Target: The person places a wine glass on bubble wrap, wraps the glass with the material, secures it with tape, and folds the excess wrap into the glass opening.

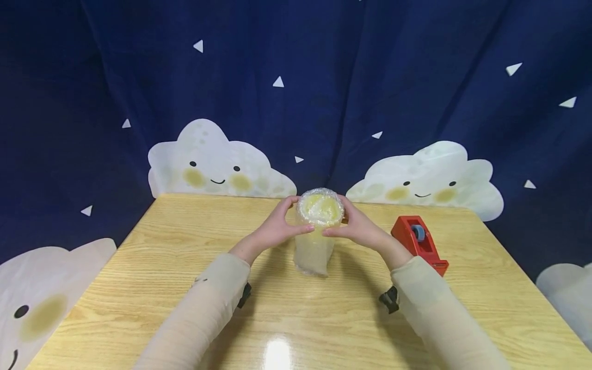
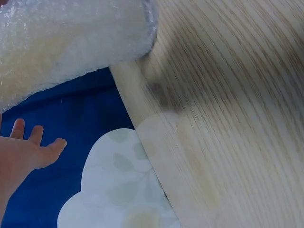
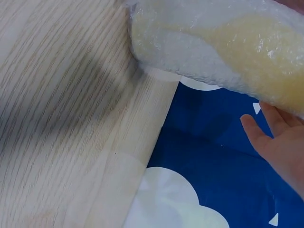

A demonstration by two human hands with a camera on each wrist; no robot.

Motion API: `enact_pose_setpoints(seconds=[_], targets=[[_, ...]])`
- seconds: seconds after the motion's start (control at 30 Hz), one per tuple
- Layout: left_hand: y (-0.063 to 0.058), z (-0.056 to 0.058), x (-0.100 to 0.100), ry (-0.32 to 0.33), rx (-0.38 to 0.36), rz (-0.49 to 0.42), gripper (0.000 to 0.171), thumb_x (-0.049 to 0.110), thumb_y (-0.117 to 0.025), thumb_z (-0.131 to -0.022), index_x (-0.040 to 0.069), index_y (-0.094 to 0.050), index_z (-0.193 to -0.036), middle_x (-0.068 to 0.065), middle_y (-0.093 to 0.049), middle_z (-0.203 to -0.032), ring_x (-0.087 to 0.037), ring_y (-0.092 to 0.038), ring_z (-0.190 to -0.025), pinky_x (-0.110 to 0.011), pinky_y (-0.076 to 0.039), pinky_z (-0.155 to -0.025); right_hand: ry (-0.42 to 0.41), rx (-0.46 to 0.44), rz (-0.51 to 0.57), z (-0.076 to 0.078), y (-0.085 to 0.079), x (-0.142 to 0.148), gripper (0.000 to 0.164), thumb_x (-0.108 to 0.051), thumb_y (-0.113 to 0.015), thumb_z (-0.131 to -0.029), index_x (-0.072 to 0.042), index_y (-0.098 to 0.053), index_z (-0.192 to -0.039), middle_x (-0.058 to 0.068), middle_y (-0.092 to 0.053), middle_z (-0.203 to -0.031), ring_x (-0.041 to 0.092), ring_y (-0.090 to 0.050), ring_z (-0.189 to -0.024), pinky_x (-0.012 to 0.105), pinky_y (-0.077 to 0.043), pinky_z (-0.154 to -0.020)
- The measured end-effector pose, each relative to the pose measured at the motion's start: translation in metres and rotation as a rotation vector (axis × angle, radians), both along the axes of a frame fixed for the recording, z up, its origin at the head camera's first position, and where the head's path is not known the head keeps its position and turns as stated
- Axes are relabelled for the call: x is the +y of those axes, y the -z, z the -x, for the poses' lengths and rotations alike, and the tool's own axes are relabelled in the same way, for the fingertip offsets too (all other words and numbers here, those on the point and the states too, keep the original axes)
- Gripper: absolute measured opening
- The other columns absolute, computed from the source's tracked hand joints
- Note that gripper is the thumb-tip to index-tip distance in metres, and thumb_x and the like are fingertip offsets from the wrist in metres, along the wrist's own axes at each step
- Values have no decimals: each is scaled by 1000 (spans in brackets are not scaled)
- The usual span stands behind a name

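A bubble-wrapped cylinder [image 1: 319, 234] stands upright near the back of the table, yellowish under the clear wrap. Its round top faces up, with wrap folded over it. My left hand [image 1: 279, 223] holds the upper part from the left, thumb across the front and index finger at the far side. From the right, my right hand [image 1: 363, 226] grips it the same way, the two thumbs almost meeting. Both wrist views show the lower wrap [image 2: 80, 42] close up, with other fingers of the left hand [image 2: 28, 147] and right hand [image 3: 280, 137] spread off it.
A red tape dispenser [image 1: 418, 241] with a blue roll sits to the right, beside the right forearm. The wooden table [image 1: 185, 231] ends at a dark blue curtain [image 1: 240, 77] printed with clouds and white triangles.
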State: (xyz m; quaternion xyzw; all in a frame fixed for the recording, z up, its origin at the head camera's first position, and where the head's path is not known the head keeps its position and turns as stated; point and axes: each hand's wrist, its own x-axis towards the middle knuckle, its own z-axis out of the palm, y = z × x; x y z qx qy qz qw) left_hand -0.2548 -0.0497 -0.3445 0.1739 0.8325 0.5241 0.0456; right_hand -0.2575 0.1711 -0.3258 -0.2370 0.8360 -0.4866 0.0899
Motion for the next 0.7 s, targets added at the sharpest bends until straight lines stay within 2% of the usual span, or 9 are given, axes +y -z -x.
enact_pose_setpoints(seconds=[0.17,0.3,0.53,0.7], targets=[[1,0,0,-26,54,67,72,28,-77,-76,12,-40,-136,-10,-37,-143,-29,-30,-137,-48,-25,-113,10,15,-24,1,1,1,82,-14,-76,-77,-3,-26,-141,19,-45,-134,35,-46,-122,52,-38,-102],[2,2,1,-13,88,95,70,29,-75,-78,12,-41,-137,-11,-31,-147,-30,-26,-138,-50,-25,-113,48,36,-45,0,2,2,82,-15,-75,-77,-1,-26,-141,20,-46,-133,34,-47,-120,52,-39,-101],[0,7,-2,36,72,136,74,32,-68,-84,18,-31,-146,-11,-22,-151,-33,-19,-140,-55,-25,-111,154,35,-88,-3,0,-6,89,-23,-76,-75,-1,-22,-143,22,-42,-138,36,-42,-126,53,-36,-104],[-1,8,-6,54,49,173,76,34,-65,-86,21,-24,-149,-12,-18,-153,-33,-14,-141,-55,-23,-112,163,24,-104,-4,1,-10,93,-25,-76,-75,-1,-18,-144,23,-38,-142,37,-37,-131,53,-32,-108]])
